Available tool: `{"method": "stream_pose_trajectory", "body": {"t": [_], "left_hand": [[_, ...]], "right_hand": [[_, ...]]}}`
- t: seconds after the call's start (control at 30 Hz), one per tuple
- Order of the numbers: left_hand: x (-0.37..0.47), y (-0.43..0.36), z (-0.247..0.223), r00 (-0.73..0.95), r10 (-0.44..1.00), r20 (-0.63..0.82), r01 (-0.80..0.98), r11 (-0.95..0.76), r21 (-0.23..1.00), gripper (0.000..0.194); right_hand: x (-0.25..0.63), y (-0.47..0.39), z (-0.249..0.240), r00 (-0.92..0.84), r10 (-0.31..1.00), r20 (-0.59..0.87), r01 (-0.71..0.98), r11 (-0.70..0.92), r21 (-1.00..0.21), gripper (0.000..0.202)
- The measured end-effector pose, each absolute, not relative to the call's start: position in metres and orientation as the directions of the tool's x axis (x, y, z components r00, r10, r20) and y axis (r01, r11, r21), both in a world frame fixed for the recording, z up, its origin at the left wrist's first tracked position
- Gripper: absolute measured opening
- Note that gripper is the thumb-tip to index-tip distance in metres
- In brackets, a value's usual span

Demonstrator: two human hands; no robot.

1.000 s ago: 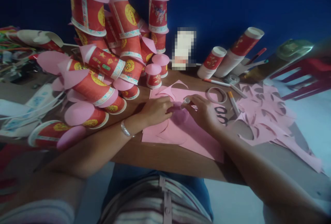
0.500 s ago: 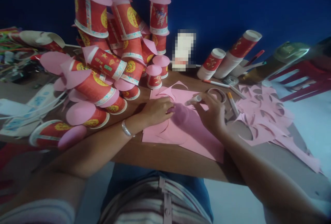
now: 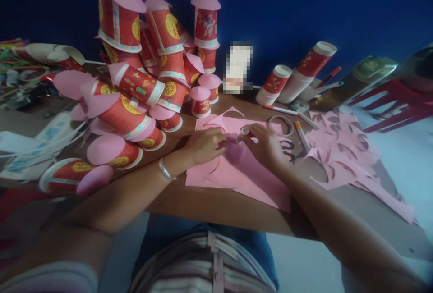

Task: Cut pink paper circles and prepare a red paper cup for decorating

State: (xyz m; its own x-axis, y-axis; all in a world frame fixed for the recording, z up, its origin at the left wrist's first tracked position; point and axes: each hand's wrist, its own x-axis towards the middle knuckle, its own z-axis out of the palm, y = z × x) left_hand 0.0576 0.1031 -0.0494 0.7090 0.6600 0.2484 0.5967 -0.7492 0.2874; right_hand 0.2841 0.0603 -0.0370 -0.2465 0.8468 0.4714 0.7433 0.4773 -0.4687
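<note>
My left hand (image 3: 206,144), with a silver bracelet at the wrist, is closed in a pinch on the near edge of a pink paper disc (image 3: 236,152). The disc lies in shadow over a pile of pink paper sheets (image 3: 260,189). My right hand (image 3: 262,144) is closed around a small white glue stick (image 3: 242,134), its end tilted down close to the disc. Whether the tip touches the paper, I cannot tell. Right of this hand lie a roll of tape (image 3: 281,125) and the dark handles of scissors (image 3: 288,148).
Red paper cups with pink cone tops (image 3: 120,22) are stacked and lying at the left. Stacked cups (image 3: 274,85) stand at the back. Pink paper scraps (image 3: 348,148) cover the right side, beside an orange-and-white stick (image 3: 302,134). A power strip (image 3: 37,148) with cables lies far left.
My right hand has moved left with the glue stick, closer to my left hand and the disc. The scissor handles show more now. My left hand has barely moved.
</note>
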Motion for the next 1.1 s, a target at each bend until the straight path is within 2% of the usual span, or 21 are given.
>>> {"method": "stream_pose_trajectory", "body": {"t": [0.17,0.27,0.37,0.47,0.53,0.6,0.73,0.8,0.9,1.0,1.1], "left_hand": [[0.058,0.103,-0.049,0.700,0.670,0.246,0.594,-0.738,0.320,0.013],[0.058,0.103,-0.049,0.699,0.673,0.243,0.591,-0.734,0.333,0.013],[0.057,0.104,-0.048,0.708,0.664,0.240,0.581,-0.741,0.337,0.011],[0.057,0.104,-0.050,0.711,0.651,0.266,0.558,-0.752,0.350,0.009],[0.057,0.105,-0.051,0.691,0.646,0.323,0.533,-0.758,0.376,0.008],[0.058,0.104,-0.049,0.637,0.648,0.418,0.500,-0.759,0.417,0.014],[0.061,0.097,-0.041,0.487,0.665,0.567,0.392,-0.746,0.539,0.039],[0.063,0.093,-0.036,0.471,0.668,0.576,0.326,-0.739,0.590,0.039],[0.064,0.088,-0.032,0.501,0.629,0.595,0.263,-0.765,0.588,0.026],[0.062,0.087,-0.031,0.522,0.585,0.621,0.233,-0.798,0.556,0.014],[0.061,0.088,-0.032,0.506,0.578,0.640,0.214,-0.803,0.556,0.010]], "right_hand": [[0.287,0.062,-0.039,-0.232,0.841,0.489,0.771,0.465,-0.434,0.012],[0.288,0.058,-0.036,-0.152,0.820,0.551,0.751,0.459,-0.475,0.011],[0.293,0.055,-0.029,0.048,0.813,0.580,0.626,0.428,-0.652,0.011],[0.301,0.056,-0.028,0.220,0.880,0.422,0.321,0.343,-0.883,0.021],[0.304,0.058,-0.032,0.193,0.948,0.253,0.078,0.242,-0.967,0.028],[0.305,0.059,-0.037,0.104,0.987,0.121,-0.097,0.131,-0.987,0.032],[0.294,0.057,-0.044,-0.020,1.000,-0.010,-0.268,-0.015,-0.963,0.040],[0.287,0.054,-0.047,-0.063,0.996,-0.058,-0.311,-0.075,-0.948,0.043],[0.280,0.051,-0.050,-0.106,0.990,-0.096,-0.305,-0.124,-0.944,0.040],[0.279,0.051,-0.050,-0.120,0.989,-0.085,-0.241,-0.112,-0.964,0.036],[0.282,0.052,-0.049,-0.127,0.991,-0.048,-0.223,-0.076,-0.972,0.039]]}}
